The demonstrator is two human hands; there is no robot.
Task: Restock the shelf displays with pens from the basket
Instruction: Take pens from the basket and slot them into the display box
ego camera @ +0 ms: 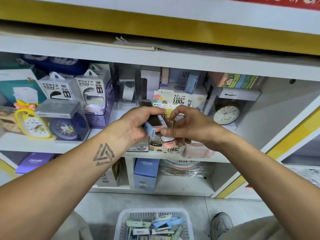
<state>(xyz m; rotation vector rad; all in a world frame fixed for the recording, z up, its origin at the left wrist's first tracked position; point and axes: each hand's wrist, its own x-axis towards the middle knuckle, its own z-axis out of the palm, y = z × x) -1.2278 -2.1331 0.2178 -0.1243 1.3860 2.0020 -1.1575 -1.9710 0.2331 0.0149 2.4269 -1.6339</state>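
Several slim lead cases, dark-bodied with blue and pink ends, bunched in the left hand, fingers curled round them, in front of the middle shelf. Just to the right, touching that bunch, the right hand with thumb and forefinger pinching a white-and-pink case at its lower end. Directly behind both hands, a cardboard display box printed "0.7 HB 100", standing on the white shelf, with yellow-capped cases upright in it just above the right hand's forefinger. Beside the display's lower left corner, a small box marked 2B.

Below, on the floor between the knees, a white perforated basket holding many more cases in blue, green and white, lying loose and crossed over one another.

Further out on the same shelf: left, two boxed power banks, a yellow duck-shaped clock and a dark blue clock in a clear box; right, a pale round alarm clock under a Henghui label. On the shelf beneath, two CRUHRE boxes, one blue, one purple. On the left forearm, a triangular tattoo.
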